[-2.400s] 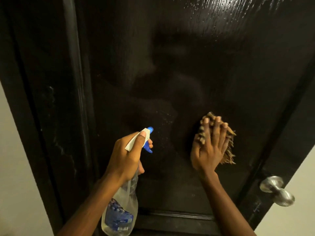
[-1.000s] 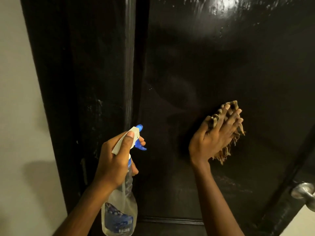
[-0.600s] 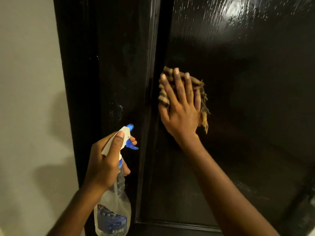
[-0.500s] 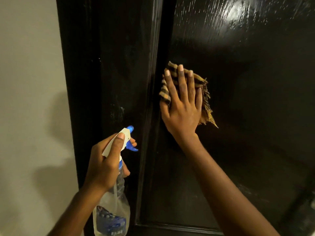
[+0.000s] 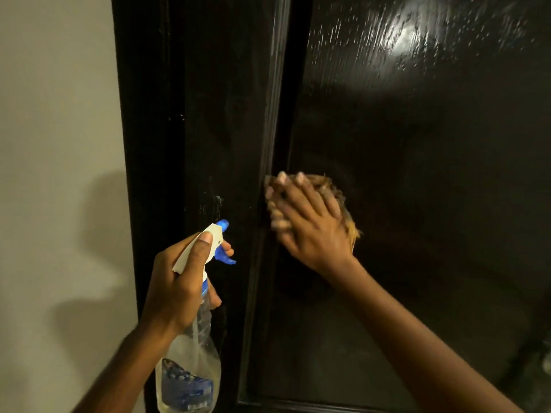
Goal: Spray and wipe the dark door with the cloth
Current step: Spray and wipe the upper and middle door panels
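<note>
The dark glossy door point(image 5: 417, 150) fills the middle and right of the head view, with a raised vertical moulding point(image 5: 272, 144) near its left side. My right hand point(image 5: 307, 219) presses a brown checked cloth point(image 5: 343, 201) flat against the door panel just right of the moulding, fingers straight and blurred by motion. My left hand point(image 5: 182, 281) grips a clear spray bottle point(image 5: 190, 353) with a white and blue trigger head point(image 5: 214, 242), its nozzle pointing at the door frame. The bottle has a blue label and holds little liquid.
A pale wall point(image 5: 56, 174) stands left of the black door frame point(image 5: 149, 144), with shadows of my arms on it. White smears point(image 5: 214, 204) mark the frame near the nozzle. A lamp reflection point(image 5: 405, 37) shines on the upper door.
My right hand has slid the cloth down the door panel along the moulding, from higher up to about the level of the spray nozzle. My left hand and the bottle have barely moved.
</note>
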